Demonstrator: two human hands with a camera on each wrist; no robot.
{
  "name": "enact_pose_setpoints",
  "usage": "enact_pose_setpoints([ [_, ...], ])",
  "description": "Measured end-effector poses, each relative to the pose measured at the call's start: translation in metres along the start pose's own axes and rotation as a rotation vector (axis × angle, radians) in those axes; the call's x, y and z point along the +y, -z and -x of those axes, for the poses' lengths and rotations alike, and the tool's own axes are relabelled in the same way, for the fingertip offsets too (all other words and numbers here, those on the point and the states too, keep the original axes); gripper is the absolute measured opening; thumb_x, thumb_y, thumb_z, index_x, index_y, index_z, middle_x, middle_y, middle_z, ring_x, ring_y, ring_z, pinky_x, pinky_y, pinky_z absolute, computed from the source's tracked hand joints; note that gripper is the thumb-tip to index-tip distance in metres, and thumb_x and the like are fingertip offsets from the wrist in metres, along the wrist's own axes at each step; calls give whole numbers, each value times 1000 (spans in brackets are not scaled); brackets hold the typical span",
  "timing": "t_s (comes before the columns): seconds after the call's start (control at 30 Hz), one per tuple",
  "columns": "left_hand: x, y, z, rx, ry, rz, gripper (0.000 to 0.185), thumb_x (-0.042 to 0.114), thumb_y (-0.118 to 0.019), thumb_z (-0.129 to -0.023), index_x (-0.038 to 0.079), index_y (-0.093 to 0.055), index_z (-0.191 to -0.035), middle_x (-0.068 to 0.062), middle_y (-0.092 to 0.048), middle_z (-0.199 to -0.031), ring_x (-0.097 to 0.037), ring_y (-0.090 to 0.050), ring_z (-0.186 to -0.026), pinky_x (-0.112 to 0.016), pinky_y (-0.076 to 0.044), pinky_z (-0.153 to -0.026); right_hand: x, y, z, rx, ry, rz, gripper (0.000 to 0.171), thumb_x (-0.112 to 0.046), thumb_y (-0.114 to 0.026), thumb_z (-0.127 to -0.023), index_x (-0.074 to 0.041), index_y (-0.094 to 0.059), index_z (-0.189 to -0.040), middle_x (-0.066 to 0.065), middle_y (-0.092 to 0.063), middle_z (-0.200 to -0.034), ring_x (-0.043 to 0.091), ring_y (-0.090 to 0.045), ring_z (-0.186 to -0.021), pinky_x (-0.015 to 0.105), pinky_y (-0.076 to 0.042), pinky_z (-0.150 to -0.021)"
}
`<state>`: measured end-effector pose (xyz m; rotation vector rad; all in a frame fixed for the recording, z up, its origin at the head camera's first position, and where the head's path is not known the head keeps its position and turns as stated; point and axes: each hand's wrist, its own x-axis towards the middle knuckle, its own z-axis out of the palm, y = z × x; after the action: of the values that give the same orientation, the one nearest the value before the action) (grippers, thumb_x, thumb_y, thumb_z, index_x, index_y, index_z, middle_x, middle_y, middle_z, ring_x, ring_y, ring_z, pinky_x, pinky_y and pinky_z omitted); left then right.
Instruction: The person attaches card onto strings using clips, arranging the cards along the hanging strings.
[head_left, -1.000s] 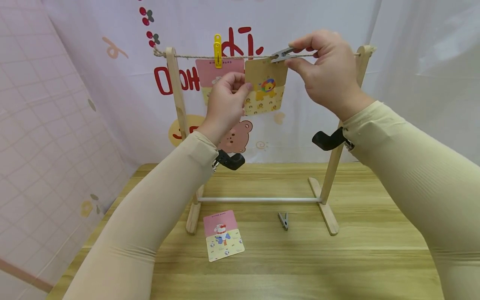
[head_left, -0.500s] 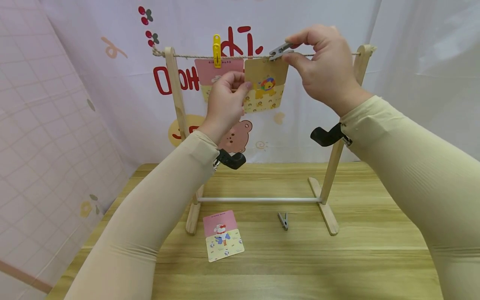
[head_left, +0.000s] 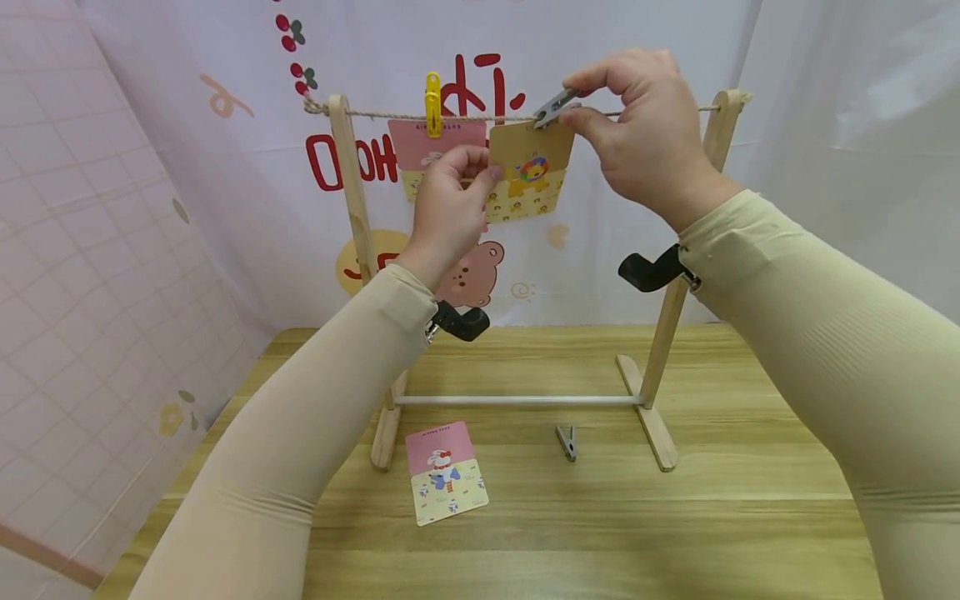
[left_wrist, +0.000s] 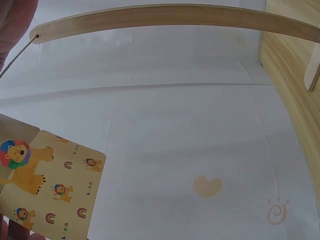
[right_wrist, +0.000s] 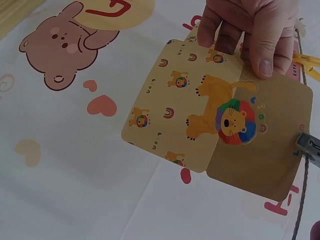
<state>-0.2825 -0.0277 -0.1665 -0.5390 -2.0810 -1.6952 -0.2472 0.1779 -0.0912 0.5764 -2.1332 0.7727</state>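
Your right hand (head_left: 637, 125) has edged the grey clip (head_left: 553, 107) leftward, pinching it at the lion card (head_left: 528, 171) top on the string (head_left: 480, 114), upper centre; your left hand (head_left: 450, 204) grips the card's edge, steadying it.

Beige ribbed sleeves, black wrist mounts

Matt paper lion card (head_left: 528, 171), prob. metal clip (head_left: 553, 107), rough twine (head_left: 480, 114), smooth wood rack (head_left: 352, 200) & table (head_left: 675, 533).

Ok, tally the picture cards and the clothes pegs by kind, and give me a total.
Illustrated paper cards: 3 (lion card, pink card on the string, pink-and-yellow card on the table)
Pegs: 3 (yellow plastic peg, grey metal peg in the right hand, grey metal peg on the table)
Total: 6
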Motion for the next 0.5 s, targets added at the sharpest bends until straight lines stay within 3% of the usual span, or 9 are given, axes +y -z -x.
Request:
enact_pose_setpoints([
  [0.23,-3,0,-1,3,6,2,18,23,-63,-106,12,-69,-118,0,-66,-109,-23,-61,-91,-25,-51,-63,0,-1,1,-26,25,5,22,-19,-78,-97,-12,-80,-118,4,-76,-119,-7,-35,-107,23,-30,-97],
  [0.5,-4,-1,-1,20,10,-18,18,24,-65,-105,12,-69,-118,-1,-67,-113,-14,-60,-101,-25,-51,-76,1,-3,2,-32,18,4,21,-19,-78,-97,-12,-80,-117,5,-77,-118,-5,-35,-108,25,-31,-95],
])
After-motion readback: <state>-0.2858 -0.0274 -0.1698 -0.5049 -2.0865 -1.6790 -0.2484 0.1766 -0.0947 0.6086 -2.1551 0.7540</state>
